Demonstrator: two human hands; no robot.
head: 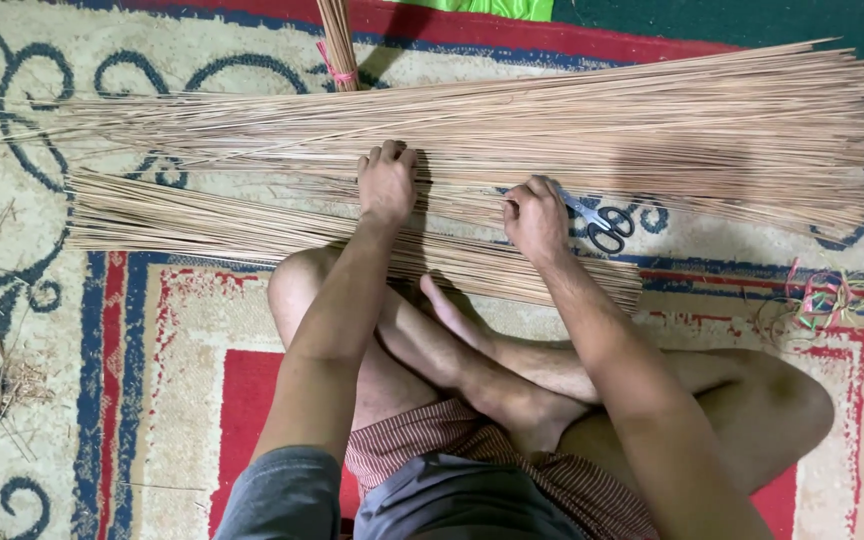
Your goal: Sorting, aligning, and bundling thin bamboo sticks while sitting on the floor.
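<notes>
Two bare hands work at thin tan sticks laid across a patterned carpet.

The left hand point(386, 185), at centre frame, lies palm-down with fingers together, pressing on the near layer of sticks point(252, 228) that runs from the left edge to right of centre. The right hand point(536, 220), just right of it, is curled with fingertips pinched on a few sticks. A larger pile of sticks point(572, 125) spans the upper frame. Scissors point(600, 222) lie just right of the right hand. Coloured ribbons point(832, 297) sit at the right edge of the carpet point(182, 380).
</notes>
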